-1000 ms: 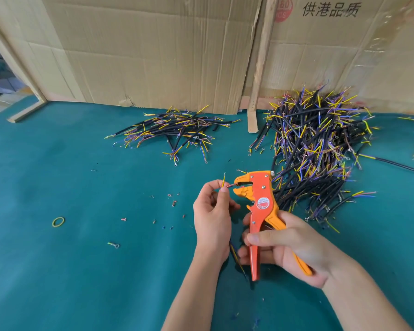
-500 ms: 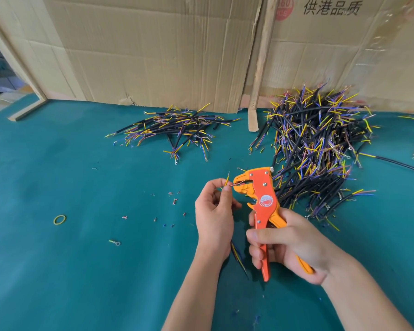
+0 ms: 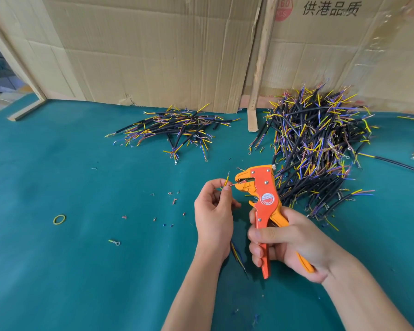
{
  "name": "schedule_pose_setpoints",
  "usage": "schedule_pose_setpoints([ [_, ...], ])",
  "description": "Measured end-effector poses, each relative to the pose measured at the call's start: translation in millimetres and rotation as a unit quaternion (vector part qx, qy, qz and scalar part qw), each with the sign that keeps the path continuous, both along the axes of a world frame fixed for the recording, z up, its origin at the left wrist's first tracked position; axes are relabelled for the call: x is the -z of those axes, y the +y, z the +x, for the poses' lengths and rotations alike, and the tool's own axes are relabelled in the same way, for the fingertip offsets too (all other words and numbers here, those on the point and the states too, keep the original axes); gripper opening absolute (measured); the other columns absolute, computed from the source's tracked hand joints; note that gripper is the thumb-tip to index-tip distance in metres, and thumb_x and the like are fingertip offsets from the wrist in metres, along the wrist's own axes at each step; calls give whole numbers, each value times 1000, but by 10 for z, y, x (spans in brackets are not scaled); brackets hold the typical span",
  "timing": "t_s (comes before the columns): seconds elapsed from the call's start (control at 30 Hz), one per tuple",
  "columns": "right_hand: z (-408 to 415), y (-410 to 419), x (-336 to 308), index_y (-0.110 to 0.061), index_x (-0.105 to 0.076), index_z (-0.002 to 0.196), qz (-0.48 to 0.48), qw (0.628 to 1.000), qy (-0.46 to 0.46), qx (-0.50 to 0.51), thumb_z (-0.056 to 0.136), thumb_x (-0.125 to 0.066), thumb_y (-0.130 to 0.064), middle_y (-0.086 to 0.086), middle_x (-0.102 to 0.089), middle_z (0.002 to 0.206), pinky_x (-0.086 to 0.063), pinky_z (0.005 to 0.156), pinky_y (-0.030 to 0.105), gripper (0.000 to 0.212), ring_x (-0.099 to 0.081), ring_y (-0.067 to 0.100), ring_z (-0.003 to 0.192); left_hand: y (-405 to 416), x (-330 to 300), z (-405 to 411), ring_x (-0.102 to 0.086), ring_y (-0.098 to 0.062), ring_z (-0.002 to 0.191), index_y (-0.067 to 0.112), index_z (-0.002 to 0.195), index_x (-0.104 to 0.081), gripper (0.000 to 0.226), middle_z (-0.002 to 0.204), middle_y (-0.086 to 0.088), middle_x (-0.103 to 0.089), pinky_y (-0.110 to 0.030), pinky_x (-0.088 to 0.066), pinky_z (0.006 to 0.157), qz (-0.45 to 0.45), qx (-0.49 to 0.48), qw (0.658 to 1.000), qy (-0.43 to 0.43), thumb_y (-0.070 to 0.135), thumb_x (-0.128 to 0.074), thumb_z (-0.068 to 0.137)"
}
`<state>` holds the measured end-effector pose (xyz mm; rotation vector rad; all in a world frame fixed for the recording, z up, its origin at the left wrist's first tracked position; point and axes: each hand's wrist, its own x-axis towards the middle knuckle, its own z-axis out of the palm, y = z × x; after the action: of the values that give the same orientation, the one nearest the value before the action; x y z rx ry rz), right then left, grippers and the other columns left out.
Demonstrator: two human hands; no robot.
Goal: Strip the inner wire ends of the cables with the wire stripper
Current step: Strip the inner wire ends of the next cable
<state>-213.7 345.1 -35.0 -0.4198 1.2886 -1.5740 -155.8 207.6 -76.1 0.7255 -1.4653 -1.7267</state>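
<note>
Holding a short black cable (image 3: 237,255) upright, the person's left hand (image 3: 214,217) had its fingers (image 3: 225,195) curled round the cable's upper end, pinching one thin inner wire (image 3: 232,185) so that its tip pointed into the mouth of an orange wire stripper (image 3: 264,199). A yellow inner wire (image 3: 227,179) stood up beside it, clear of the tool. The right hand (image 3: 289,244) was clenched round both handles of the stripper, thumb across the front, the tool's head raised just right of the left hand. Both hands hovered above a green-covered bench (image 3: 69,271). A large heap of similar cables (image 3: 320,149) lay behind the stripper toward the right, and a smaller heap (image 3: 175,130) lay farther back to the left, both near a cardboard wall (image 3: 153,56). Tiny coloured scraps of insulation (image 3: 172,199) dotted the bench left of the hands, with a yellow rubber band (image 3: 59,219) and a loose ring terminal (image 3: 115,242) well apart from them. The cable looked light and bendy, its inner wires thin and easily kinked or nicked, so it seemed best gripped close behind the bared end, as the left hand did, keeping the wire straight for the blades.
</note>
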Motion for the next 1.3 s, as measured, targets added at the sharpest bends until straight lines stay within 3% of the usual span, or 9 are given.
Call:
schedule_pose_setpoints([
  [0.27,14,-9,20,-5,-55,105,13,1000,12,-1,69,-83,-3,18,-47,76,-50,57,43,45,-50,32,60,7,-8,1,-58,-13,58,17,92,-65,12,62,-3,-57,-34,-45,67,-8,-3,1000,0,12,-58,101],
  [0.5,37,-43,19,-10,-51,89,1,1000,-10,-2,78,-78,-8,12,-39,68,-42,50,36,29,-40,25,54,-3,9,0,-58,-15,59,16,92,-66,11,63,-3,-57,-36,-44,69,3,8,1000,11,13,-59,100],
  [0.7,94,-131,52,-15,-42,77,-6,998,15,61,76,-76,-15,5,-28,57,-29,40,22,34,-25,17,40,-6,8,7,-61,-18,62,14,100,-63,4,65,-3,-60,-32,-47,67,8,30,999,18,12,-59,100],
  [0.87,33,-55,22,-10,-59,94,-47,998,-36,26,70,-84,-11,16,-48,71,-48,53,39,35,-49,29,55,-18,25,-5,-61,-17,62,9,100,-62,5,68,-7,-60,-31,-49,68,35,28,999,26,12,-57,101],
  [1.07,-115,65,-11,-6,-65,98,-16,997,-77,20,69,-82,-5,22,-56,79,-54,61,47,34,-57,34,64,-43,24,-12,-58,-17,62,6,94,-60,15,62,1,-54,-27,-54,69,88,40,994,53,11,-51,104],
  [1.3,-51,36,-17,-3,-66,101,3,997,-69,-32,70,-80,-2,27,-59,85,-56,66,50,35,-60,39,70,-46,26,-13,-56,-15,62,9,94,-64,18,64,-1,-56,-30,-54,70,69,42,996,25,14,-51,104],
])
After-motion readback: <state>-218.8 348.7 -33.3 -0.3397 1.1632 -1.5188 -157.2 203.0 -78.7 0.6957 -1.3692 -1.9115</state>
